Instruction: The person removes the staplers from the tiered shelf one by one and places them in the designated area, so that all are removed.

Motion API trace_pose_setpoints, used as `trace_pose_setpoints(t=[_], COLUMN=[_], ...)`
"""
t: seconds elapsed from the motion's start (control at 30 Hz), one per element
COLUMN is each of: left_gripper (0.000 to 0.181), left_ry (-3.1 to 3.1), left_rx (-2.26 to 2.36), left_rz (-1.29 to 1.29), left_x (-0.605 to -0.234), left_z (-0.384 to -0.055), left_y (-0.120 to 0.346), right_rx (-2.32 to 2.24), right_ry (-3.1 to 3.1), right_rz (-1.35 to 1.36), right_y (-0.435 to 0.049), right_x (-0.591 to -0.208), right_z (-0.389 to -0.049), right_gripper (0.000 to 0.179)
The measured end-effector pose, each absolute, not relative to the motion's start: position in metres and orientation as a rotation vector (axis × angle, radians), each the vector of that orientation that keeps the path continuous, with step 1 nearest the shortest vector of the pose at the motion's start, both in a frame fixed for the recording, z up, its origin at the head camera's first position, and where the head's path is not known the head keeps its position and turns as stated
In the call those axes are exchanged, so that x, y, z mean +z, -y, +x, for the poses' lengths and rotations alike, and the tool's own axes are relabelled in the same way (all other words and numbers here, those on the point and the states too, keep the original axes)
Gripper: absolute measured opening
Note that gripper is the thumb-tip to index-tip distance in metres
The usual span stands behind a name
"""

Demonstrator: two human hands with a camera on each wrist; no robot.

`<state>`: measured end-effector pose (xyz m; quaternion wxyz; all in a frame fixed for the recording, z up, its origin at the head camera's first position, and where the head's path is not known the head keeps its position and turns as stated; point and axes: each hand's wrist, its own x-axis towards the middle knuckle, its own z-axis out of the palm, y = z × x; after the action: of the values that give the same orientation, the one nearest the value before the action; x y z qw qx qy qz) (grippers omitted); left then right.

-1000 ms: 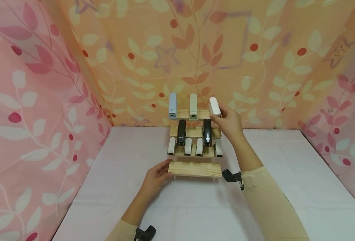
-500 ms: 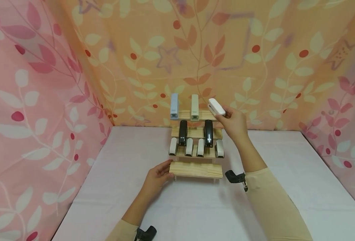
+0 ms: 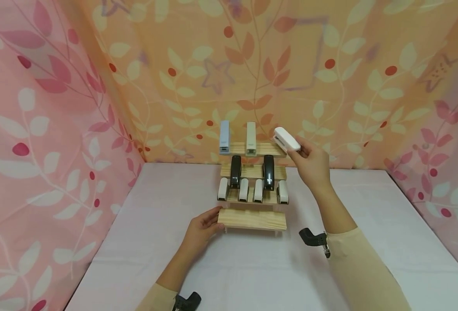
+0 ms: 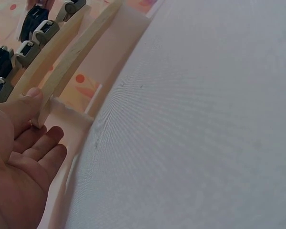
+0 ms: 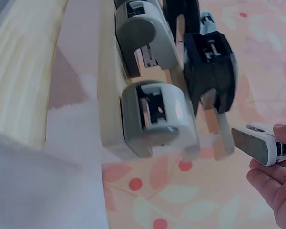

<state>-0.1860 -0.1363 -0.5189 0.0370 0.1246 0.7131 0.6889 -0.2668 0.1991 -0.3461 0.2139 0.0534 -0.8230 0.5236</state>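
My right hand (image 3: 312, 166) pinches a white stapler (image 3: 287, 139) above the right end of the top step, and the stapler is tilted. In the right wrist view the thumb lies on one side of the stapler (image 5: 257, 145) and fingers on the other. My left hand (image 3: 201, 229) grips the left end of the lowest board of a stepped wooden rack (image 3: 252, 219). Its thumb (image 4: 31, 98) presses the board's top near the corner. On the top step stand a blue stapler (image 3: 224, 137) and a pale green stapler (image 3: 251, 138), upright.
Two black staplers, left (image 3: 235, 172) and right (image 3: 268, 172), sit on the second step. Several small white-grey staplers (image 3: 258, 191) line the third step. A white cloth (image 3: 166, 194) covers the table, with an orange patterned curtain (image 3: 174, 108) close behind the rack.
The white stapler has come away from the top step, moving right and turning to a slant in my right hand. My left hand stays on the rack.
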Motion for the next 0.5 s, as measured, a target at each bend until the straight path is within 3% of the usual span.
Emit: trace_pose_setpoints(t=[0.5], left_gripper=[0.06], left_ry=[-2.158], left_rx=[2.119], left_rz=[0.362], left_x=[-0.518], left_z=[-0.186], left_y=[0.136], right_rx=[1.491], right_ry=[2.2], right_rz=[0.082], right_y=[-0.233], right_x=[-0.359], right_z=[-0.217], right_gripper=[0.054])
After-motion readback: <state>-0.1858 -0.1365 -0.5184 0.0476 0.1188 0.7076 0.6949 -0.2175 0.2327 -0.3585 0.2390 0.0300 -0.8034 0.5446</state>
